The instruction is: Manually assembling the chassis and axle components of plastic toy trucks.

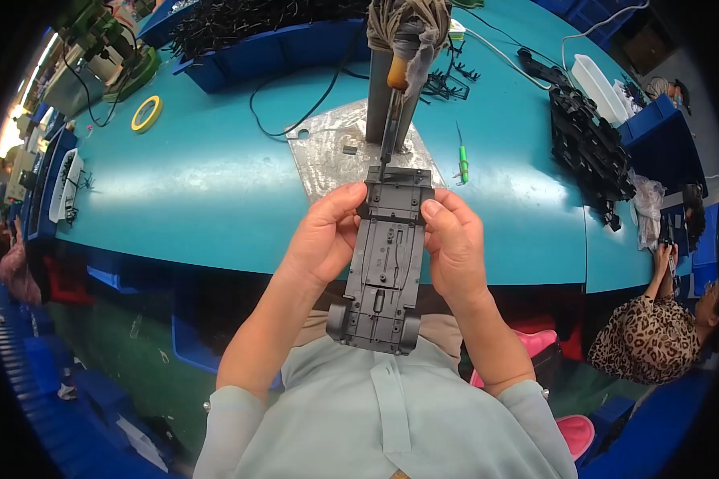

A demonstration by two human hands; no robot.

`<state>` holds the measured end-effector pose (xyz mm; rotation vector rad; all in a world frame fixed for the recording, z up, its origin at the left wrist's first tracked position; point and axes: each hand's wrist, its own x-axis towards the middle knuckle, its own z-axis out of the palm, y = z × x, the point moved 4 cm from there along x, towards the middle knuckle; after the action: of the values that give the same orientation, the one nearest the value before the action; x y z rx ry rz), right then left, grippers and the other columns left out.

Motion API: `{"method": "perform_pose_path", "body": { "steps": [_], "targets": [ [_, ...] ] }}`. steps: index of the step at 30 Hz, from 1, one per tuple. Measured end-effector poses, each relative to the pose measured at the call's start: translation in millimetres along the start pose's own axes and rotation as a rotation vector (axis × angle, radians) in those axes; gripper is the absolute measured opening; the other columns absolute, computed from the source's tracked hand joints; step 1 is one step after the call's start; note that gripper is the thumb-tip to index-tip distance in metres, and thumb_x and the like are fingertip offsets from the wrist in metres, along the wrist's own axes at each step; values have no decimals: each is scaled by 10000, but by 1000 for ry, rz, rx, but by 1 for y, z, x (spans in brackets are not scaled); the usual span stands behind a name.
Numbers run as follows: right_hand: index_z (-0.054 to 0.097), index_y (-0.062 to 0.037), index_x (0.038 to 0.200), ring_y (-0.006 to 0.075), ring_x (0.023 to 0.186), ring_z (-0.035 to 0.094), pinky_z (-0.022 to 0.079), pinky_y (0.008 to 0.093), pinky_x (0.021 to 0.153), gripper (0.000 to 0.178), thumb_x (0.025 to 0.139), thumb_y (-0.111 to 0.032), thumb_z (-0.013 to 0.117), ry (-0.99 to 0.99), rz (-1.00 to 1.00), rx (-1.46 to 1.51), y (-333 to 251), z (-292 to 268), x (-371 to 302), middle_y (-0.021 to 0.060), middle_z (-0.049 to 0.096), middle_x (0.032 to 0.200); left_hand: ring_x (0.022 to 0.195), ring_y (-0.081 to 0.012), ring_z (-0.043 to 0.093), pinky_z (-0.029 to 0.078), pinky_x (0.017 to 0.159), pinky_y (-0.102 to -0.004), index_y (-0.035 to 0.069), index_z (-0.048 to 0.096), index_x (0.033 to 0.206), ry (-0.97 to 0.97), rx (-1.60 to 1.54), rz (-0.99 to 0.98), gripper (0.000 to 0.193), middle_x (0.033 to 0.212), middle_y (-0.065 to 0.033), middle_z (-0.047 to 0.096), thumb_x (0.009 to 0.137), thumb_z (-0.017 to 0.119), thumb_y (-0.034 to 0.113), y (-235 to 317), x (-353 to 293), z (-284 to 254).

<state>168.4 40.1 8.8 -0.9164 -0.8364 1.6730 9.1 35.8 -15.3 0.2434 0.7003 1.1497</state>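
Chassis: black plastic chassis (385, 263), narrow and ribbed; far end over the near edge of the metal plate (315, 164), near end past the table rim, above the lap.
Hands: left hand (327, 227) pinches the chassis's far left edge, thumb on top; right hand (457, 239) pinches the opposite edge likewise. Both just nearer than the plate.
Post: metal post (378, 96) upright on the plate, top bound in cloth (411, 28); orange-handled iron (397, 73) along it, tip pointing down at the chassis. Contact: cannot tell.
Table: teal table (216, 207), glossy, light glare left of the plate.
Left of plate: yellow tape roll (146, 114); farther out, white tray (66, 188) and green machine (140, 72).
Beyond plate: blue bin (284, 60) heaped with thin black parts (248, 24); black cable (315, 109) curving down to the plate.
Right of plate: green-handled tool (463, 165) near; well out, piled black mouldings (587, 148), white bin (599, 88), clear plastic bag (649, 207).
Room: green floor (128, 343) below the plate's side of the table; co-worker in leopard print (647, 335) far right of the plate, another in pink (20, 267) far left.
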Motion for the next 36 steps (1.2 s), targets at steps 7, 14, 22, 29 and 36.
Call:
{"method": "perform_pose_path", "body": {
  "steps": [7, 14, 22, 29, 36],
  "targets": [
    [523, 40, 1114, 125, 829, 630, 523, 260, 718, 297, 891, -155, 546, 36, 6, 18, 0, 3, -2, 81, 639, 958, 729, -69, 590, 520, 664, -231, 43, 597, 981, -6, 19, 10, 181, 899, -30, 636, 938, 556, 214, 1, 0, 1],
    [529, 37, 1110, 100, 794, 610, 503, 233, 690, 299, 881, -155, 556, 57, 1, 22, -2, 4, -3, 66, 634, 937, 715, -62, 580, 516, 658, -225, 41, 591, 973, -11, 29, 23, 179, 881, -20, 625, 941, 554, 213, 2, 0, 3],
    [532, 26, 1104, 77, 757, 583, 483, 214, 655, 297, 873, -155, 577, 70, 2, 44, -4, 7, -5, 45, 624, 912, 734, -67, 583, 515, 680, -231, 38, 590, 976, -18, 28, 13, 185, 893, -23, 627, 940, 557, 217, 1, -1, 3],
    [553, 29, 1075, 107, 821, 607, 520, 265, 693, 273, 888, -165, 601, 29, 2, 39, -4, 3, -3, 57, 629, 951, 747, -76, 590, 520, 700, -244, 41, 604, 988, -27, 16, -9, 193, 901, -31, 636, 937, 558, 222, 1, 0, 2],
    [562, 20, 1057, 100, 813, 603, 518, 267, 683, 257, 889, -171, 603, 13, 2, 29, -5, 4, -1, 48, 630, 936, 763, -84, 595, 521, 716, -250, 42, 612, 999, -41, 16, -6, 205, 916, -32, 640, 934, 562, 230, 3, -2, 4]
  ]
}}
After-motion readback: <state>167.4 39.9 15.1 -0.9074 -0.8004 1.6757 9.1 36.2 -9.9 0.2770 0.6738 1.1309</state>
